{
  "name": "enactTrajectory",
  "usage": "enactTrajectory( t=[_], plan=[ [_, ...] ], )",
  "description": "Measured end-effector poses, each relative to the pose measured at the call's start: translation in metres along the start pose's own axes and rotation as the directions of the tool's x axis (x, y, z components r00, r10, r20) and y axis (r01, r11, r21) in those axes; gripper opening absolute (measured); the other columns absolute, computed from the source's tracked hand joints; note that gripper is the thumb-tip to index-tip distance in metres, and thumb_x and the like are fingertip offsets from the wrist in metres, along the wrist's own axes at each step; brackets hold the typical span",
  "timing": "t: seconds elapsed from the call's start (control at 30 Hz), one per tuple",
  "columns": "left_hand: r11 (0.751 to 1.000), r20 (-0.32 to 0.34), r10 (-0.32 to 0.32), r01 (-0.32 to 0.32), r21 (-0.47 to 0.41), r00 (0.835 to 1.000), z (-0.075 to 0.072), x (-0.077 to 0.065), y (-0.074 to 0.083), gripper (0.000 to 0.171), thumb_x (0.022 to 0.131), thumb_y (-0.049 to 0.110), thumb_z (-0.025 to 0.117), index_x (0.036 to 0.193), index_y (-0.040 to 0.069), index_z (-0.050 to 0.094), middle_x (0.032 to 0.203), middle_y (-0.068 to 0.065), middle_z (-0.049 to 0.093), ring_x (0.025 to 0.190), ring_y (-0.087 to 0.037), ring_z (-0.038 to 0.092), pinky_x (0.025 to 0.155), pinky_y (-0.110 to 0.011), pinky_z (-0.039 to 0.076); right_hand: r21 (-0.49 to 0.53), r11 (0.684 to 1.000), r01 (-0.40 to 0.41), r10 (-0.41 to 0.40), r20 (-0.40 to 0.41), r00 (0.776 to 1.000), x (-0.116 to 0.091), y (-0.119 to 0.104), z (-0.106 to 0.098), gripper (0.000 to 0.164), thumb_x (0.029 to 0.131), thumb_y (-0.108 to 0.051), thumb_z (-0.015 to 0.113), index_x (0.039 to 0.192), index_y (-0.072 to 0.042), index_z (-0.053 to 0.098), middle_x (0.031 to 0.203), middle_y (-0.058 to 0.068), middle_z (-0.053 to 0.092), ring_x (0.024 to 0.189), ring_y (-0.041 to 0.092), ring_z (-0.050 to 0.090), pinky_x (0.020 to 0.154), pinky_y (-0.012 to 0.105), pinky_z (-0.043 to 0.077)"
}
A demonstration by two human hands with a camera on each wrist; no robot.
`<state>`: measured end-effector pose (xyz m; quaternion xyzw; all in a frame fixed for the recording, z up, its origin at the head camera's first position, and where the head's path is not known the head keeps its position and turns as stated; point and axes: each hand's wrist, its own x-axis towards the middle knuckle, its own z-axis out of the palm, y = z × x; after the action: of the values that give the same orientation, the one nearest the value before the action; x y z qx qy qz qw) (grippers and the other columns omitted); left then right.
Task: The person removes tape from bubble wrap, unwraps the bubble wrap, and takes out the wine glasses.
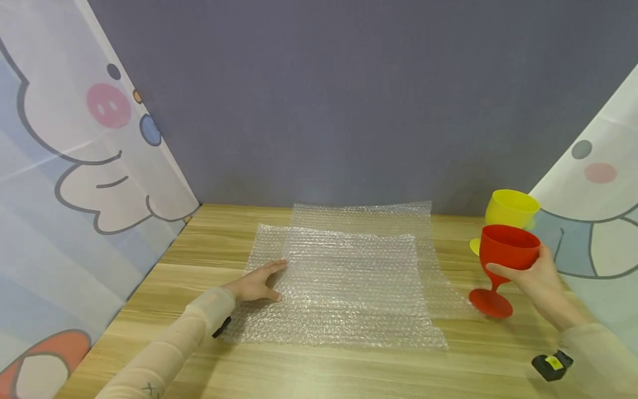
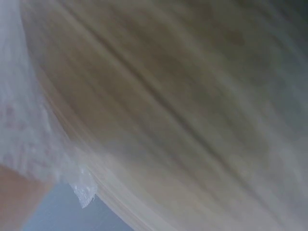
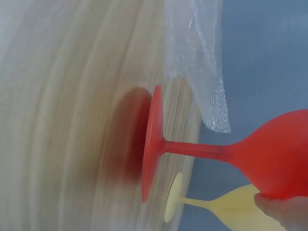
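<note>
At the right of the head view, my right hand (image 1: 535, 280) grips a red goblet (image 1: 508, 249) round its bowl. The right wrist view shows the red goblet's foot (image 3: 153, 144) raised a little off the wood, with a shadow beside it. Just behind it stands a yellow goblet (image 1: 513, 208), partly hidden by the red one. My left hand (image 1: 254, 284) rests with spread fingers on the left part of a sheet of bubble wrap (image 1: 344, 288). A second bubble wrap sheet (image 1: 364, 216) lies partly under the first, reaching farther back and right.
The wooden table (image 1: 319, 371) meets a grey upright panel (image 1: 349, 100) at the back. Printed cartoon curtains (image 1: 114, 183) hang at the left and right sides. Each wrist carries a small dark device (image 1: 552, 366).
</note>
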<state>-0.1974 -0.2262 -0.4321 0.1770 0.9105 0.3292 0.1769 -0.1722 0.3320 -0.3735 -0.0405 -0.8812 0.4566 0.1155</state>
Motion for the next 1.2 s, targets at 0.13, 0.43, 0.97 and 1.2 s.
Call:
enactTrajectory(
  t=[0.13,0.43,0.97,1.2],
  plan=[
    [1.000,-0.001,-0.014,0.014,-0.006,1.000,0.000,-0.002,0.000,0.089,0.075,0.024,0.074,0.146,0.012,0.022,0.154,-0.009,0.013,0.141,-0.035,0.007,0.110,-0.060,0.012,0.025,1.000,-0.007,0.007,-0.018,1.000,-0.001,0.005,-0.001,0.089,0.080,-0.025,0.071,0.144,-0.009,0.010,0.107,-0.024,0.031,0.088,-0.002,0.035,0.062,0.008,0.043],
    [1.000,-0.005,0.003,-0.003,0.003,1.000,-0.001,0.000,-0.002,0.089,0.075,0.026,0.074,0.146,0.012,0.022,0.154,-0.008,0.013,0.141,-0.034,0.009,0.111,-0.059,0.013,-0.002,1.000,-0.020,0.020,-0.070,0.997,0.003,0.011,-0.005,0.095,0.078,-0.026,0.072,0.144,-0.006,0.006,0.119,0.002,0.035,0.087,-0.002,0.032,0.061,0.006,0.039],
    [1.000,-0.011,-0.010,0.010,-0.002,1.000,0.001,0.001,0.000,0.089,0.075,0.025,0.074,0.146,0.013,0.022,0.154,-0.008,0.014,0.140,-0.035,0.009,0.110,-0.059,0.014,-0.016,0.999,-0.036,0.034,-0.097,0.995,0.006,0.019,-0.010,0.097,0.079,-0.026,0.071,0.144,-0.013,0.001,0.133,0.021,0.022,0.095,0.005,0.032,0.060,0.004,0.036],
    [1.000,-0.011,-0.004,0.004,-0.014,1.000,0.002,0.000,0.001,0.089,0.075,0.026,0.074,0.146,0.013,0.022,0.154,-0.009,0.014,0.140,-0.035,0.009,0.110,-0.059,0.014,-0.011,0.999,-0.051,0.050,-0.099,0.994,0.008,0.022,-0.010,0.095,0.081,-0.027,0.069,0.143,-0.018,-0.003,0.137,0.015,0.021,0.107,0.016,0.030,0.059,0.003,0.035]
  ],
)
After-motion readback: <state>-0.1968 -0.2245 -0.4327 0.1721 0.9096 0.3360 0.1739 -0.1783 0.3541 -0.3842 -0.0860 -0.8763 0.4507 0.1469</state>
